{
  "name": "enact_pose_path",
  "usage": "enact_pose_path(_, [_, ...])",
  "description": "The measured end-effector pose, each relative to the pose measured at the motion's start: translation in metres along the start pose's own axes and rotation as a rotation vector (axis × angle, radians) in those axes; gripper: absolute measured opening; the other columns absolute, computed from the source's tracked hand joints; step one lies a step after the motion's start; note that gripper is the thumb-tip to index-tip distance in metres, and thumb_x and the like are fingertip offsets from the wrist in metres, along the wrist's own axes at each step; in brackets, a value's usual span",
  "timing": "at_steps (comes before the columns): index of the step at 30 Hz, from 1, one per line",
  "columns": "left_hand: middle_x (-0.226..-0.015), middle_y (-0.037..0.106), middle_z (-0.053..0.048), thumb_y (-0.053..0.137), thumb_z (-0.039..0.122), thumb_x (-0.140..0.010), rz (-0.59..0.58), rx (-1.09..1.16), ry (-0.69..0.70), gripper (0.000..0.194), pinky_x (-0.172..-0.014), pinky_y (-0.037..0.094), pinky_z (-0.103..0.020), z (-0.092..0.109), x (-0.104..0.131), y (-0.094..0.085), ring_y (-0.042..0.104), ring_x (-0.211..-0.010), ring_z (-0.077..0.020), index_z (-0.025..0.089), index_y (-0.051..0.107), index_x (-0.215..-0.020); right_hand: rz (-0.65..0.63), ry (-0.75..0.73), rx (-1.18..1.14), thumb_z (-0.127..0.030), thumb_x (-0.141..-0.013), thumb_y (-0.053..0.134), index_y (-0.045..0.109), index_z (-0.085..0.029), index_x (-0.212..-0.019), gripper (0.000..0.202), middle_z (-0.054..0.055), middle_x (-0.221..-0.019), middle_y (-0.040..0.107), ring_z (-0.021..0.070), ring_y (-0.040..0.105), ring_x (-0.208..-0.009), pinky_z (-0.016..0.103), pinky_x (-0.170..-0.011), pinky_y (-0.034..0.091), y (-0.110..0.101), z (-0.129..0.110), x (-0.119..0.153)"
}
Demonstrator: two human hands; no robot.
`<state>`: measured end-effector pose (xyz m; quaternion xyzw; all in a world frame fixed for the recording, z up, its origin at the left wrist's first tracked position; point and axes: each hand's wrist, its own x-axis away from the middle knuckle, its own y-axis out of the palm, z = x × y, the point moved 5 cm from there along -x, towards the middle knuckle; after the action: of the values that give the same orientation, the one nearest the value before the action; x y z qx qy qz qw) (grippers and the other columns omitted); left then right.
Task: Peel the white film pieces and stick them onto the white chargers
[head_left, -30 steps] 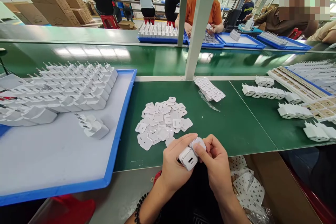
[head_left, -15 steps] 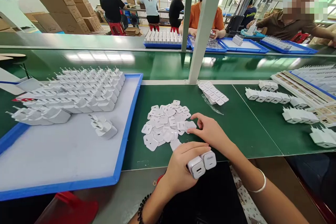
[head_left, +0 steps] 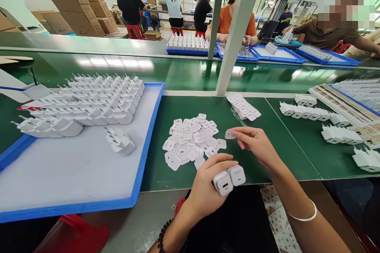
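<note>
My left hand [head_left: 209, 182] is wrapped round two white charger plugs [head_left: 225, 184] side by side, their port faces turned towards me. Between thumb and fingers, my right hand [head_left: 252, 142] pinches a small white cover plate [head_left: 230, 134] with a slot in it. Just left of that hand lies a loose pile of similar white cover plates [head_left: 190, 138] on the green bench. Behind the right hand is a sheet of white square pieces [head_left: 243, 106], partly over clear film.
On the left, a blue-rimmed tray [head_left: 135, 189] carries rows of white plugs [head_left: 97, 102], prongs up, with one plug [head_left: 120, 142] apart. More chargers [head_left: 305, 110] stand at right. A pale post [head_left: 237, 35] rises from the bench's back edge. Several people sit beyond.
My right hand has lifted a cover plate from the pile's right side and moved right with it. The left hand still holds the two charger plugs. The view has shifted slightly.
</note>
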<state>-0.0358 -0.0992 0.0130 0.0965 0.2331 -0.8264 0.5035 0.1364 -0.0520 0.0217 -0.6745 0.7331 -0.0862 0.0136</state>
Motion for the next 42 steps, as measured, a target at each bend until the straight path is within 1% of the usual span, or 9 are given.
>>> enact_pose_path(3, [-0.115,0.066,-0.009,0.065,0.002,-0.069,0.038,0.003,-0.012,0.043,-0.089,0.053,-0.029,0.000,-0.002,-0.001,0.064,-0.106,-0.0204,0.020,0.068,-0.108,-0.039,-0.003,-0.145,-0.034,-0.082,0.069,0.075,-0.017,-0.090,0.019,0.002,-0.065,0.067,0.0115,0.053,-0.056,0.023,-0.052,0.040,-0.005,-0.010,0.018])
enact_pose_path(7, [-0.114,0.067,-0.008,0.065,0.001,-0.071,0.079,0.016,-0.026,0.042,-0.090,0.052,-0.029,-0.001,-0.003,-0.002,0.063,-0.107,-0.0200,0.021,0.069,-0.108,-0.130,0.018,-0.254,-0.032,-0.080,0.073,0.071,-0.017,-0.085,0.016,0.005,-0.068,0.070,0.0152,0.063,-0.063,0.023,-0.057,0.049,0.002,-0.015,0.049])
enact_pose_path(12, [-0.122,0.064,-0.008,0.067,0.001,-0.070,0.134,0.006,-0.066,0.045,-0.094,0.051,-0.032,-0.004,-0.001,-0.003,0.063,-0.109,-0.0212,0.021,0.068,-0.110,0.007,0.101,-0.334,-0.027,-0.077,0.079,0.059,-0.026,-0.104,0.034,0.000,-0.071,0.070,0.0145,0.064,-0.060,0.023,-0.056,0.051,0.006,-0.005,0.080])
enact_pose_path(16, [-0.118,0.067,-0.008,0.070,0.006,-0.073,0.158,0.026,-0.069,0.039,-0.093,0.052,-0.033,-0.003,-0.003,-0.005,0.065,-0.106,-0.0211,0.021,0.068,-0.109,0.060,0.093,-0.364,-0.025,-0.074,0.081,0.063,-0.021,-0.083,0.020,-0.002,-0.074,0.063,0.0100,0.058,-0.065,0.018,-0.060,0.048,0.008,0.002,0.095])
enact_pose_path(21, [-0.113,0.069,-0.007,0.072,0.008,-0.072,0.172,0.039,-0.064,0.038,-0.092,0.053,-0.031,-0.001,-0.005,-0.006,0.065,-0.105,-0.0202,0.021,0.069,-0.108,0.002,0.103,-0.476,-0.029,-0.078,0.077,0.063,-0.019,-0.074,0.018,0.001,-0.077,0.063,0.0117,0.057,-0.071,0.020,-0.067,0.048,0.021,0.003,0.107])
enact_pose_path(24, [-0.112,0.070,-0.007,0.071,0.006,-0.071,0.184,0.041,-0.066,0.039,-0.092,0.053,-0.032,-0.002,-0.004,-0.005,0.065,-0.104,-0.0207,0.021,0.069,-0.107,0.054,0.181,-0.489,-0.034,-0.081,0.074,0.063,-0.019,-0.082,0.019,0.002,-0.065,0.067,0.0115,0.057,-0.054,0.023,-0.055,0.047,0.030,0.010,0.114])
enact_pose_path(28, [-0.111,0.070,-0.007,0.069,0.003,-0.069,0.198,0.038,-0.073,0.042,-0.090,0.053,-0.033,-0.003,-0.004,-0.004,0.066,-0.103,-0.0215,0.021,0.069,-0.107,0.140,0.248,-0.448,-0.038,-0.073,0.080,0.066,-0.016,-0.080,0.027,0.000,-0.053,0.062,0.0082,0.047,-0.042,0.019,-0.042,0.036,0.040,0.026,0.119])
enact_pose_path(33, [-0.113,0.068,-0.007,0.070,0.006,-0.067,0.203,0.033,-0.076,0.042,-0.086,0.055,-0.033,-0.005,-0.002,-0.002,0.066,-0.100,-0.0211,0.020,0.070,-0.106,0.103,0.253,-0.436,-0.038,-0.074,0.080,0.068,-0.017,-0.085,0.026,0.003,-0.065,0.068,0.0122,0.057,-0.054,0.023,-0.055,0.047,0.050,0.031,0.120])
enact_pose_path(42, [-0.116,0.066,-0.008,0.066,0.006,-0.073,0.176,-0.001,-0.081,0.039,-0.084,0.056,-0.030,-0.008,0.000,0.001,0.065,-0.101,-0.0198,0.021,0.069,-0.108,0.067,0.291,-0.569,-0.040,-0.074,0.079,0.065,-0.015,-0.063,0.030,0.000,-0.048,0.060,0.0086,0.049,-0.041,0.020,-0.044,0.038,0.059,0.030,0.120])
